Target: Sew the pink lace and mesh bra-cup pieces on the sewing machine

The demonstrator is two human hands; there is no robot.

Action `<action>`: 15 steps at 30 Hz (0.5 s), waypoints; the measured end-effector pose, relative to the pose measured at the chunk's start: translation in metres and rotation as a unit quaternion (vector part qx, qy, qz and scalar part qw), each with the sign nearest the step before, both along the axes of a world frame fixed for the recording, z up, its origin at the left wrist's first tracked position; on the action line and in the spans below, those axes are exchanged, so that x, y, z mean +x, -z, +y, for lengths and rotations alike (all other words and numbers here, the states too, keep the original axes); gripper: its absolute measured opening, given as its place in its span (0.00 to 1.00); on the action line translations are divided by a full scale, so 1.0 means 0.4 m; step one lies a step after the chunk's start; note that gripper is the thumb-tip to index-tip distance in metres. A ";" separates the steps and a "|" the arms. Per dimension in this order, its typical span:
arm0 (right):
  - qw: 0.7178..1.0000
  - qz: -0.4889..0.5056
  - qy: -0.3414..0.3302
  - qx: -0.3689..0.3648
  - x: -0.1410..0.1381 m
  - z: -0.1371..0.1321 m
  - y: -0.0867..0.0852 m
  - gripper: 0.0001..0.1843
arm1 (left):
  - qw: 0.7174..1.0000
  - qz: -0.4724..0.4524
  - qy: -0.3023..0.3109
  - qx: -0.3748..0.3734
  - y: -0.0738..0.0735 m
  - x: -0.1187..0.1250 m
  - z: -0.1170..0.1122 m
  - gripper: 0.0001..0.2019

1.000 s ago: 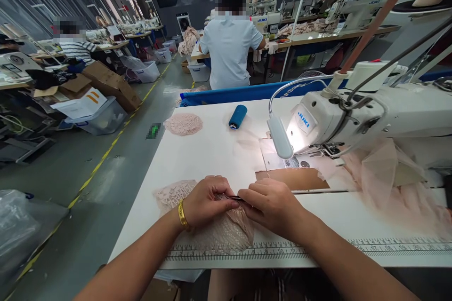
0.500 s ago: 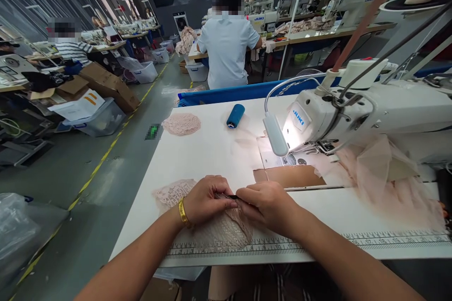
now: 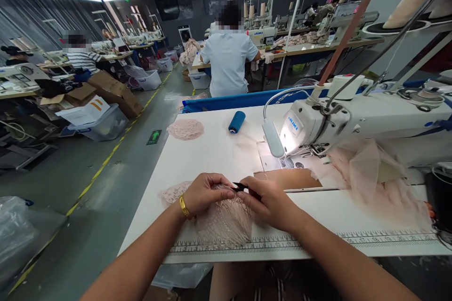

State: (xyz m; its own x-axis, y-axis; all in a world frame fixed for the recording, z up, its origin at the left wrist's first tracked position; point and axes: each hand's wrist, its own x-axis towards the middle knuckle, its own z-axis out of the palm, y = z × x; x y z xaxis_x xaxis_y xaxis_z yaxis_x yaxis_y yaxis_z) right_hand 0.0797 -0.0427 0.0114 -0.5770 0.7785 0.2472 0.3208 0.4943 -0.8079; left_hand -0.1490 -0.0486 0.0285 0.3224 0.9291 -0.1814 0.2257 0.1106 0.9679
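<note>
My left hand (image 3: 204,197) pinches the upper edge of a pale pink lace piece (image 3: 224,228) that hangs and spreads down over the table's front. My right hand (image 3: 271,202) is closed around small black thread snips (image 3: 240,187), their tips at the lace edge by my left fingertips. The snips' handle is mostly hidden in my right fingers. Another part of pink lace (image 3: 173,194) lies on the table behind my left wrist; whether it is a separate piece I cannot tell.
A white sewing machine (image 3: 339,122) with a lit lamp (image 3: 272,138) stands at the right, pink tulle (image 3: 374,174) beneath its arm. Farther back lie a blue thread spool (image 3: 237,122) and a lace piece (image 3: 186,129). A ruler strip (image 3: 282,245) runs along the front edge. A person (image 3: 229,63) sits ahead.
The black snips show more plainly between my hands, and the lace now hangs more openly below my fingers. The whole view has tilted up slightly.
</note>
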 end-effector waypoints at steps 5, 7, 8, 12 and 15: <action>0.997 -0.035 0.013 -0.067 0.003 0.004 -0.022 0.11 | 0.989 0.029 0.011 0.143 -0.005 -0.008 -0.004 0.09; 0.998 -0.044 0.026 -0.030 0.012 -0.002 -0.023 0.11 | 0.972 0.074 0.043 0.217 -0.021 -0.017 -0.014 0.06; 0.998 -0.048 0.031 0.016 0.020 -0.009 -0.022 0.11 | 0.959 0.107 0.067 0.254 -0.033 -0.024 -0.022 0.05; 0.960 -0.128 -0.046 0.245 0.063 -0.063 -0.019 0.07 | 0.914 0.200 0.182 0.302 -0.087 -0.059 -0.057 0.03; 0.951 -0.191 -0.126 0.206 0.097 -0.098 -0.026 0.03 | 0.926 0.209 0.166 0.268 -0.101 -0.076 -0.071 0.06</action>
